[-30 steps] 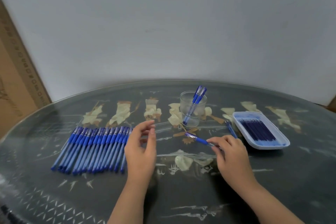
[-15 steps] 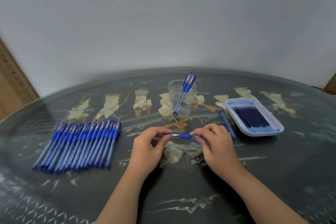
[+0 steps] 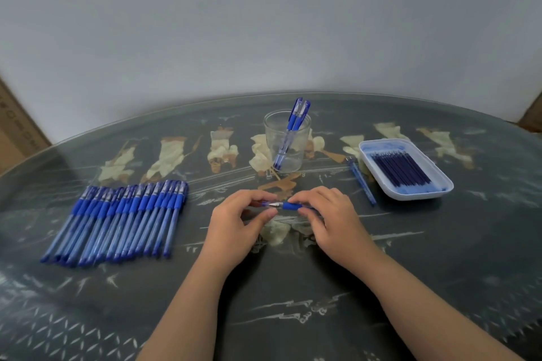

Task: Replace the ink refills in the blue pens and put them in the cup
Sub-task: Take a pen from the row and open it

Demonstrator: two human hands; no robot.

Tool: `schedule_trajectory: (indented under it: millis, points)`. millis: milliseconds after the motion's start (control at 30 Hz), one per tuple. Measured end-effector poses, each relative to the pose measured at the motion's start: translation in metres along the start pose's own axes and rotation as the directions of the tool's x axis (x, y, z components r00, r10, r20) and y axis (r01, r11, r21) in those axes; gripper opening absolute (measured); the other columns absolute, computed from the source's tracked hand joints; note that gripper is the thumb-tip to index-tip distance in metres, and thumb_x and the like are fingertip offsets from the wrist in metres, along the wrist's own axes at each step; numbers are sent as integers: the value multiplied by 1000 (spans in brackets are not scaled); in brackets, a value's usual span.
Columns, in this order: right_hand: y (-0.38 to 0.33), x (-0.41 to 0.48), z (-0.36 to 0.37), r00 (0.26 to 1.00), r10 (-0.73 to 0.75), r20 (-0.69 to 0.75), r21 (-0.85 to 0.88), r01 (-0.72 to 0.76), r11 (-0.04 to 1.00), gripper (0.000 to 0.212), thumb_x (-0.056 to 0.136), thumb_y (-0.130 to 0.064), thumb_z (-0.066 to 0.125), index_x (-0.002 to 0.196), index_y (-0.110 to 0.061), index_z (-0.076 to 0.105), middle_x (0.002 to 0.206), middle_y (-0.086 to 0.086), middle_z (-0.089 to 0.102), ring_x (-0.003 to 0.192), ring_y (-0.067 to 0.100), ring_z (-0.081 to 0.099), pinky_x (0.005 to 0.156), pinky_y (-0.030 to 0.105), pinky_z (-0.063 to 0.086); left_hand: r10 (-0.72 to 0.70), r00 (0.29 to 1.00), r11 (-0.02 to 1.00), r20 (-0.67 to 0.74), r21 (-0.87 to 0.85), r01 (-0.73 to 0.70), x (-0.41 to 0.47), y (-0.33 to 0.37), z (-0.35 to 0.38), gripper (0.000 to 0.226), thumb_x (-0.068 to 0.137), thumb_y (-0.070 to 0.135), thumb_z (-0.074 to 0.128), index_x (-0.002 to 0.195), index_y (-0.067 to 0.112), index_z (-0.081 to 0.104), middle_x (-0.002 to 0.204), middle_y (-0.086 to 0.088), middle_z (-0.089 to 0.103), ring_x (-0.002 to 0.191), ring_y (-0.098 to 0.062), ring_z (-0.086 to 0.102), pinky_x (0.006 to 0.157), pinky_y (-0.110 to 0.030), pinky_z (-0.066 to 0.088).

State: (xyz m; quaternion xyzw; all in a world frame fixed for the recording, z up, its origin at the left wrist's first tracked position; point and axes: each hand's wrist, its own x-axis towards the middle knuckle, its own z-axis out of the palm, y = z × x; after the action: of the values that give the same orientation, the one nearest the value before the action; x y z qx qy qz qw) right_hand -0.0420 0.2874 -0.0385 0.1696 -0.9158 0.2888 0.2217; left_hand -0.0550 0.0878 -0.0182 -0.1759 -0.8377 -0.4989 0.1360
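Brought over from beside the pen row (image 3: 123, 220) to pinch the metal tip of the blue pen (image 3: 289, 206) with the left hand (image 3: 237, 223), against the right hand (image 3: 331, 220) pinching its rubber grip. Held level before the cup (image 3: 286, 141), likely for twisting the tip; refill tray (image 3: 410, 194) kept within easy reach.
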Motion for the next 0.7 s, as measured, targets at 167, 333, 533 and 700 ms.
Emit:
schedule_trajectory:
  millis: [167,333,533,700]
  points:
    - [-5,0,-2,999,-43,-6,-51,43,998,25,94,-35,48,112,-34,65,96,-17,59,88,9,51,79,25,33,10,1000,1000,27,21,-11,1,-1,-1,14,81,11,76,92,20,76,91,12,69,89,-3,62,77,-9,43]
    - [-5,0,-2,994,-73,-77,-56,69,996,21,93,-27,52,106,-32,68,91,-17,61,83,8,51,76,24,31,-23,999,998,33,54,21,1,-2,0,11,86,13,72,89,24,74,84,16,68,84,-3,60,72,-8,41]
    - [-8,-2,-1,980,-143,-136,-121,127,984,22,87,-10,60,99,-24,72,83,-10,58,78,13,50,72,28,30,-80,996,995,29,65,78,-2,1,1,12,91,13,65,85,20,71,79,13,67,79,-3,61,69,-8,40]
    - [3,0,-9,963,1,-268,-31,-10,999,9,87,-15,64,86,-22,69,79,-16,56,76,10,49,69,29,29,-223,969,975,-106,-45,219,-1,0,-10,22,98,20,55,82,30,68,80,12,69,77,4,60,70,-9,40]
